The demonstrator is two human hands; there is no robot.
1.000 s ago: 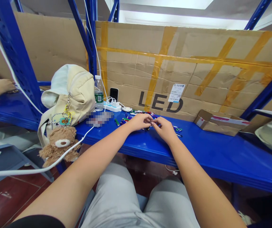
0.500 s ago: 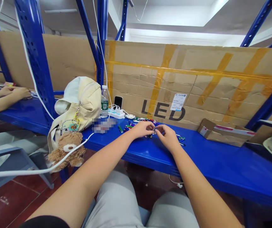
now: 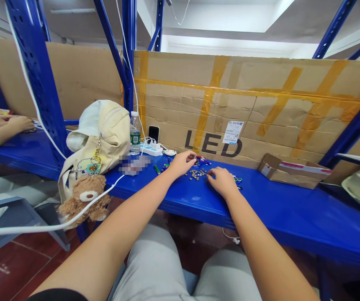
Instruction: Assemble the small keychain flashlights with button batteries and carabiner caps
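At the far left of the view, a co-worker's hand (image 3: 19,123) is laid on a blue steel shelf (image 3: 26,152). Further right, a cream bag (image 3: 104,136) is placed on the person's shelf (image 3: 277,211), with a teddy bear keyring (image 3: 86,196) hung over the front edge. A water bottle (image 3: 135,134) and a power strip (image 3: 151,149) are set against the cardboard sheet (image 3: 230,83). The left hand (image 3: 181,163) is held half-curled behind and left of the small metal pieces (image 3: 197,173), with its fingertips near some coloured clips (image 3: 202,159); nothing is seen gripped. The metal pieces are spread in a loose patch, its long axis lying roughly along the shelf, between the two hands. The right hand (image 3: 224,182) is kept loosely open, palm down, with its fingers (image 3: 210,172) just beside the patch's right end, so that hand is judged the nearer; no held item is seen. Further right, more clips (image 3: 237,180) and a small cardboard box (image 3: 293,171) are placed on the shelf.
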